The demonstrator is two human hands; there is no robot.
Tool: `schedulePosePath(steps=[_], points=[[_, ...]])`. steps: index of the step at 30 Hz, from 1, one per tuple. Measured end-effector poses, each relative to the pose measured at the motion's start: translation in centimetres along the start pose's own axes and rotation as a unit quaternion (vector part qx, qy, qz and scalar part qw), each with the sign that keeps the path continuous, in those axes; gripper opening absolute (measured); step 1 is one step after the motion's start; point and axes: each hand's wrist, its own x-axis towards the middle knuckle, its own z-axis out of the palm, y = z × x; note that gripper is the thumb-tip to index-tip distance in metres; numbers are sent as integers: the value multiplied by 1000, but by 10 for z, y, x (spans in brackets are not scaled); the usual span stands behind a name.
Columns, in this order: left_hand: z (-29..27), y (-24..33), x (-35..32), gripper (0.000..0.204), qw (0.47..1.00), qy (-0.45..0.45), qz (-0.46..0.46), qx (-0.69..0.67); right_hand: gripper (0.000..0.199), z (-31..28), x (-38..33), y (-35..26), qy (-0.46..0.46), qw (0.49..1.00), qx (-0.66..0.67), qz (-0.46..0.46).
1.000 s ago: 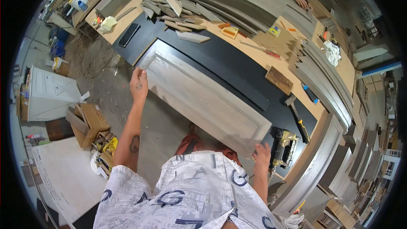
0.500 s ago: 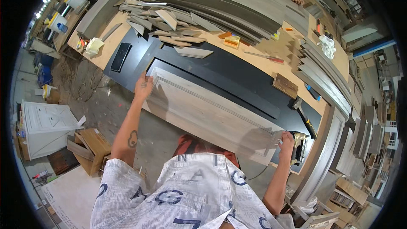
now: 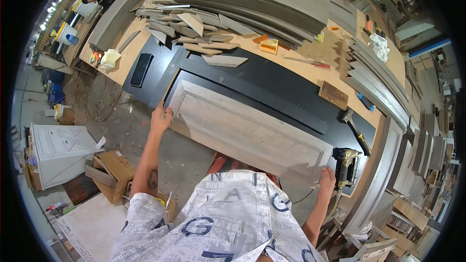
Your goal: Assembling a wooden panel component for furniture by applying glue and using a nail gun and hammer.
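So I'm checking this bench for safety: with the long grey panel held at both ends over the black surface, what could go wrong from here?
The grey framed panel is held only at its ends, by the left hand and the right hand, so it might sag or slip. The nail gun sits right beside the right hand and could get knocked. The loose wood offcuts and the phone lie close beyond the far edge and could get struck.

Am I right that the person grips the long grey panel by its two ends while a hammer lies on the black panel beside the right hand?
Not quite: the head view shows a nail gun beside the right hand, not a hammer. The left hand and right hand do grip the long grey panel by its ends.
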Motion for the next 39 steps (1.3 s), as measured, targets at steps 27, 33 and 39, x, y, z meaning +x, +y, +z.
schedulePosePath(steps=[27,33,39], points=[[33,72,-19,43,973,56,195,106,56,6,-9,16,33,983,-117,-140],[167,293,-131,45,829,-239,505,-42,59,22,-14,0,97,950,-252,-159],[245,374,-176,56,787,-301,536,-62,53,23,-24,-26,98,950,-275,-106]])
